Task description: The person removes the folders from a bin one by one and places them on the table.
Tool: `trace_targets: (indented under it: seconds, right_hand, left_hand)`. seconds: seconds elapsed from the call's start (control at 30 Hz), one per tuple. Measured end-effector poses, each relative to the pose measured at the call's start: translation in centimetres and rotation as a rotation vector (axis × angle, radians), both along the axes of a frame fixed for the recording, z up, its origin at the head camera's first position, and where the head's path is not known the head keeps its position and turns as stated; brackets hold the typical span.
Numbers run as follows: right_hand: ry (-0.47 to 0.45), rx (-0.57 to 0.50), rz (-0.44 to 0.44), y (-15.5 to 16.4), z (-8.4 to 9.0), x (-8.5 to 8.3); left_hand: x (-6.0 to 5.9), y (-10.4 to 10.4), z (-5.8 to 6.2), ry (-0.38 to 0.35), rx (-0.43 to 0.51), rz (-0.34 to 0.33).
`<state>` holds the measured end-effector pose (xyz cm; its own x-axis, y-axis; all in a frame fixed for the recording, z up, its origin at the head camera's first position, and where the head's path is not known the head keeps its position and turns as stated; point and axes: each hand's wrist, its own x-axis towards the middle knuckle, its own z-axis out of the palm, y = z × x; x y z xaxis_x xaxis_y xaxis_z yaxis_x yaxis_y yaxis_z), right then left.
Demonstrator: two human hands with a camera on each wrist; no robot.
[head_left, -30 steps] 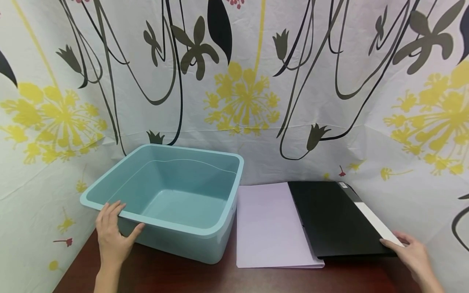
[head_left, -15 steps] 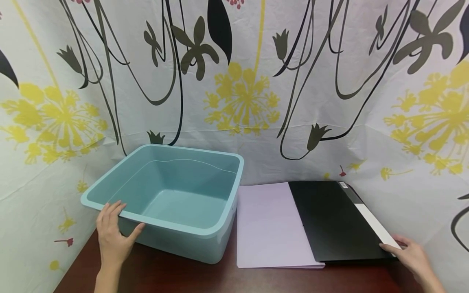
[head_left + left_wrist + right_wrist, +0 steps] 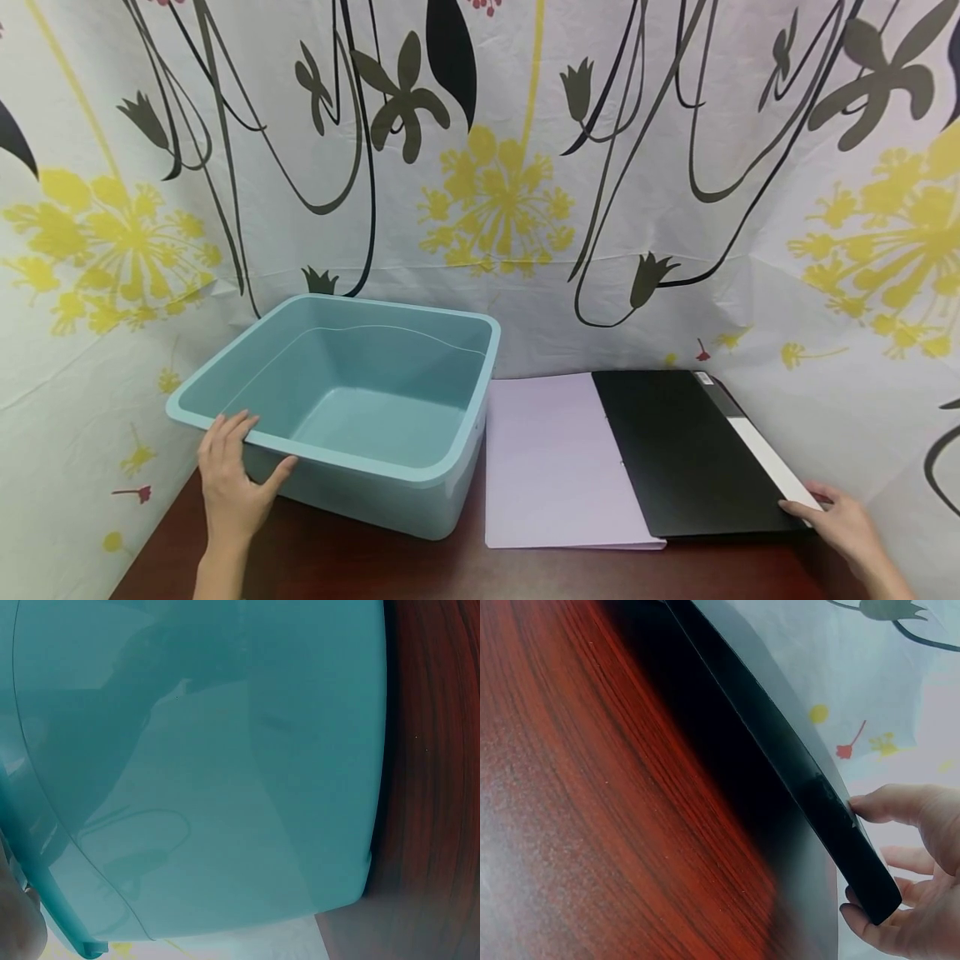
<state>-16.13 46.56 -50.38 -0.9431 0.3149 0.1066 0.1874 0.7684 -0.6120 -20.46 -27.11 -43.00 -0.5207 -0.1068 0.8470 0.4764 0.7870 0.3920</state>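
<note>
A black file folder (image 3: 690, 454) with a white strip along its right side lies partly over a lilac folder (image 3: 558, 467) in the head view. My right hand (image 3: 843, 517) grips its near right corner, thumb on top and fingers beneath. In the right wrist view, the folder's dark edge (image 3: 780, 757) appears raised off the table at that corner. To the left stands a light blue plastic tub (image 3: 352, 500), with nothing inside. My left hand (image 3: 232, 479) rests on its front rim, fingers laid over it and thumb spread along the outer wall.
The brown wood table (image 3: 360, 567) carries everything. Behind and at both sides hangs a white curtain (image 3: 517, 325) with flower prints, close to the tub and folders. The tub stands right beside the lilac folder's left edge.
The black folder's near edge has shifted slightly toward me and lower over the lilac folder, mostly in the first half second. The left hand and tub have stayed put.
</note>
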Motion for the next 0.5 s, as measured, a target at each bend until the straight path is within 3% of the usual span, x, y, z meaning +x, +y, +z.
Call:
trace_targets:
  seconds: [0.5]
  right_hand:
    - [0.015, 0.051, 0.026, 0.25, -0.22, -0.20]
  left_hand:
    - [0.01, 0.05, 0.07, -0.001, 0.007, -0.006]
